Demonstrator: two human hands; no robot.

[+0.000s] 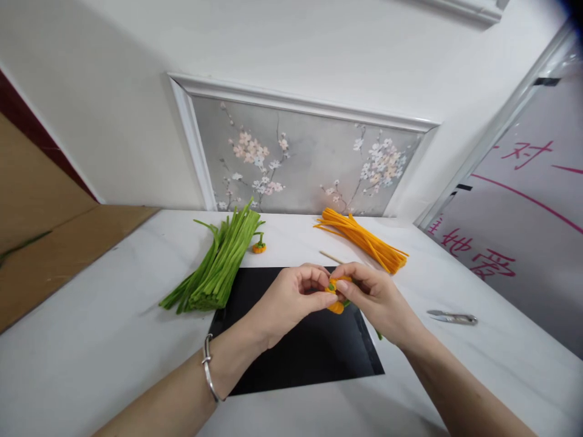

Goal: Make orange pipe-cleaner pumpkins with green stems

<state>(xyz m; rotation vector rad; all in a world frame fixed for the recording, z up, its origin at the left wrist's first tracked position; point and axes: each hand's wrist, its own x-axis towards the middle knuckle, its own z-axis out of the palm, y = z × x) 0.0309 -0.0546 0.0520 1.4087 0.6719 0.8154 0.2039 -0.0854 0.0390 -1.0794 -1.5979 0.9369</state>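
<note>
Both hands meet above the right part of a black mat [300, 352]. Between their fingertips is a small orange flower piece [336, 306] with a green centre and a green stem that comes out below my right hand. My left hand [296, 300] pinches its left side, thumb and fingers pressed together. On the other side my right hand [373, 297] grips it between thumb and fingers. Some of its petals are hidden by the fingers.
Green fuzzy stems [218, 261] lie in a bundle at the left, beside a small orange-and-green piece [259, 247]. Orange stems [364, 240] lie behind my right hand, near a thin wooden stick [331, 257]. Small snips [453, 318] rest at the right. A wall stands behind.
</note>
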